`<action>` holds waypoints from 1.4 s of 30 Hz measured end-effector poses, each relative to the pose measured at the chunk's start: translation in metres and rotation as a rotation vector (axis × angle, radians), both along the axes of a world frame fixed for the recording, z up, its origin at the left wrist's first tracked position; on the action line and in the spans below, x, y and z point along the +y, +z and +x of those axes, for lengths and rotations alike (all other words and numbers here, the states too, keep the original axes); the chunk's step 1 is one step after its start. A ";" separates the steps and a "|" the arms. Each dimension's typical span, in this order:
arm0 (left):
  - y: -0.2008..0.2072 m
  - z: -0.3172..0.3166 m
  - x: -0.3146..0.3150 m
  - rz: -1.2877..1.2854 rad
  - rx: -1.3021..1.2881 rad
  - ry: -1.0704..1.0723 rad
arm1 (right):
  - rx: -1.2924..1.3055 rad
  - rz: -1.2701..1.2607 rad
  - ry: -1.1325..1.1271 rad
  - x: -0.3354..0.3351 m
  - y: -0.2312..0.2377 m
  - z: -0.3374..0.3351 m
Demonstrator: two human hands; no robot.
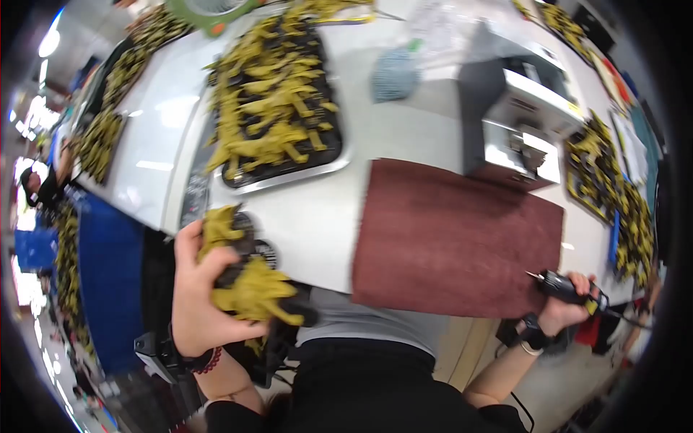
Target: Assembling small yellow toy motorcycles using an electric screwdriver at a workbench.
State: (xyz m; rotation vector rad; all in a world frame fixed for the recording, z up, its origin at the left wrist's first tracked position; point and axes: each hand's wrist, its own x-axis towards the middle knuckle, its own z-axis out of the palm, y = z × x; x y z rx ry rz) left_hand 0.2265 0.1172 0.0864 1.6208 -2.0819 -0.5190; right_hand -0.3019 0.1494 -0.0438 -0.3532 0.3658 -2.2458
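At the near left, my left hand (191, 289) is curled round a yellow-and-black moulded piece (256, 292), thumb below and fingers above. Another yellow-and-black part (224, 227) shows by its fingertips; whether the two are joined I cannot tell. My right hand (567, 307), at the near right, is wrapped round a black corded hand tool (563, 286) with a thin metal tip pointing left. That tip is over the right edge of a dark red cloth mat (447, 238) spread on the white table.
A metal-rimmed tray (317, 177) heaped with similar yellow-and-black pieces stands at the far left of the table (303, 238). Behind the mat is a grey-and-white machine (505, 108). A bluish bundle (395, 74) and clear plastic (451, 32) lie farther back. More pieces (613, 195) fill trays at right.
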 end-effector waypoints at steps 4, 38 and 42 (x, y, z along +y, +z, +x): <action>-0.008 0.070 0.070 0.136 -0.101 0.360 | -0.016 0.032 0.067 0.002 0.004 -0.009; -0.015 0.005 -0.183 -0.107 -0.373 -0.275 | 0.005 0.007 -0.007 -0.002 -0.002 0.006; -0.018 0.001 -0.179 -0.060 -0.210 -0.249 | 0.002 0.006 -0.002 -0.004 0.000 0.008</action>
